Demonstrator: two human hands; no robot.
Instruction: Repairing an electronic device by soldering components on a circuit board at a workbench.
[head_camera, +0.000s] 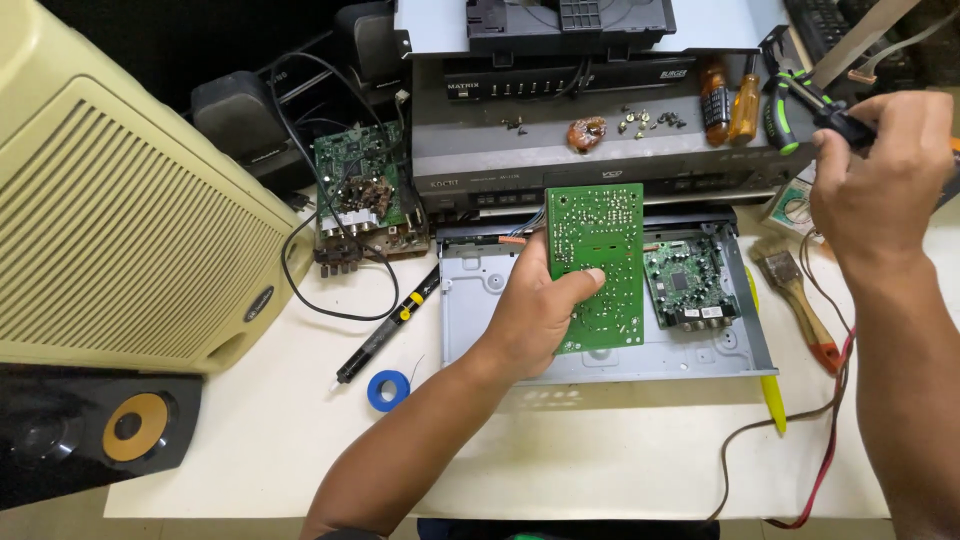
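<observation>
My left hand (540, 310) holds a green circuit board (598, 262) tilted up, solder side facing me, over an open grey metal player chassis (745, 345). A smaller green board (688, 282) stays mounted in the chassis to the right. My right hand (875, 185) is raised at the far right, closed on a black tool handle (848, 128) next to green-handled pliers (785, 110).
A beige speaker grille (120, 220) fills the left, a black speaker (90, 430) below it. Another loose board (360, 195), a black soldering pen (385, 335), blue tape roll (388, 390), brush (795, 290), orange screwdrivers (730, 100), loose screws (645, 120) and red-brown wires (820, 440) lie around.
</observation>
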